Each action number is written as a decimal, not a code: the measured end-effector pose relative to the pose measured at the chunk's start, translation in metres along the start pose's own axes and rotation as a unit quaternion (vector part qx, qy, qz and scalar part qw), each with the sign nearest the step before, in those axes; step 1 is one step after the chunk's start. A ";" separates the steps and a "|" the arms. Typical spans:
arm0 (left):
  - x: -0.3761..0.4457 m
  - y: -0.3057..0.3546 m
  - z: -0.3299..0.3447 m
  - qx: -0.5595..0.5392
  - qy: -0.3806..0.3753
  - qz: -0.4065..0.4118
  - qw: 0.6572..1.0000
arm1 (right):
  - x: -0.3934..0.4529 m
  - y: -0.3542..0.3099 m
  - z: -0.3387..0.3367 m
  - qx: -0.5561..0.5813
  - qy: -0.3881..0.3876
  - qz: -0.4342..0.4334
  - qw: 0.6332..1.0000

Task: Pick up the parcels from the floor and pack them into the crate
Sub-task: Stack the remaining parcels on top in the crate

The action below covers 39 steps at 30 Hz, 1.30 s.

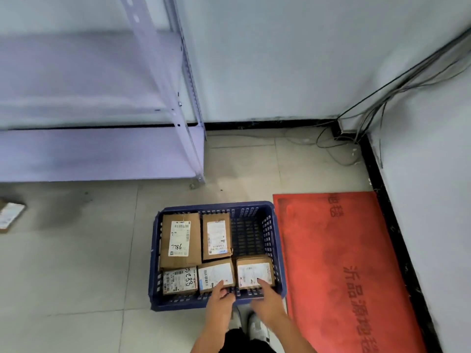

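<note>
A dark blue slatted crate point(254, 207) stands on the tiled floor and holds several brown cardboard parcels with white labels. The largest parcel, marked 7786 point(179, 240), lies at the back left. My left hand point(220, 300) grips the near edge of the front middle parcel point(215, 273). My right hand point(266, 299) rests its fingertips on the front right parcel point(254, 272), fingers spread. One more parcel point(10, 215) lies on the floor at the far left edge.
A grey metal shelving unit point(107, 151) stands behind the crate to the left. A red mat point(339, 263) lies right of the crate. Loose cables point(339, 143) trail in the corner by the walls. My shoes point(254, 324) are just before the crate.
</note>
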State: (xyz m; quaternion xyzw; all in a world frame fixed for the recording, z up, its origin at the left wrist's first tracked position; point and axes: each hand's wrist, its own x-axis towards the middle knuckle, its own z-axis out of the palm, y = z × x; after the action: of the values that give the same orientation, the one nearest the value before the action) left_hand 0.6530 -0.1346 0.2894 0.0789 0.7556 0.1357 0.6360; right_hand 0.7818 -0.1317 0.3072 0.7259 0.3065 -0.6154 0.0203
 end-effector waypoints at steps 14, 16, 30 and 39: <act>-0.283 0.059 -0.062 0.042 0.001 0.210 0.977 | -0.238 -0.066 -0.038 0.161 0.005 -0.111 0.981; -0.303 0.072 -0.075 0.043 0.006 0.242 0.969 | -0.253 -0.084 -0.037 0.158 0.020 -0.145 0.976; -0.291 0.118 -0.359 -0.013 0.020 0.385 0.923 | -0.324 -0.262 0.164 0.113 0.028 -0.314 0.942; -0.275 0.153 -0.569 0.007 0.028 0.397 0.917 | -0.359 -0.373 0.331 0.095 0.050 -0.304 0.946</act>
State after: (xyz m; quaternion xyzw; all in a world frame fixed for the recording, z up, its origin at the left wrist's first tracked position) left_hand 0.1352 -0.1286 0.6818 0.3730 0.6808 0.3736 0.5078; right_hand 0.2955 -0.1146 0.6822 0.6265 0.4532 -0.5816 -0.2527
